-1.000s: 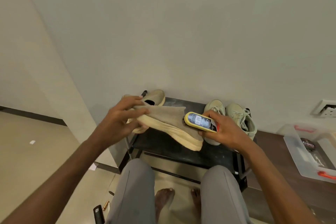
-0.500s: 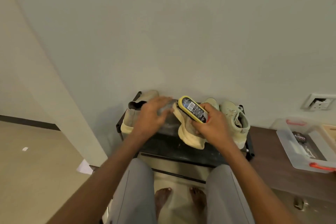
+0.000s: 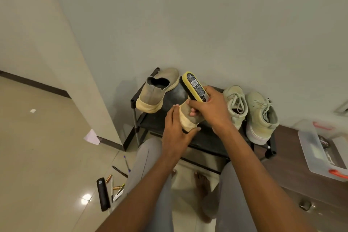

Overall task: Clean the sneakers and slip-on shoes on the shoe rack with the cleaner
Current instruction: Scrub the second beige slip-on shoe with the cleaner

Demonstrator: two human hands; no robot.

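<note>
Head view looks down on a black shoe rack (image 3: 207, 137) standing against a pale wall. Above its top shelf the left hand (image 3: 177, 133) cups the heel end of a tan slip-on shoe (image 3: 188, 118), thumb and fingers wrapped round the cream sole. The right hand (image 3: 209, 107) grips a yellow-backed cleaner (image 3: 194, 86) tilted up toward the wall, while its lower fingers curl onto the same shoe. A second slip-on (image 3: 156, 92) sits at the left end of the shelf, heel toward the person. Two pale green laced sneakers (image 3: 250, 111) stand side by side at the right end. Farther right, a clear plastic box (image 3: 320, 152) with orange latches rests on a brown cabinet (image 3: 293, 165). Pens and a black case (image 3: 103, 194) lie on the tiled floor, near left.
</note>
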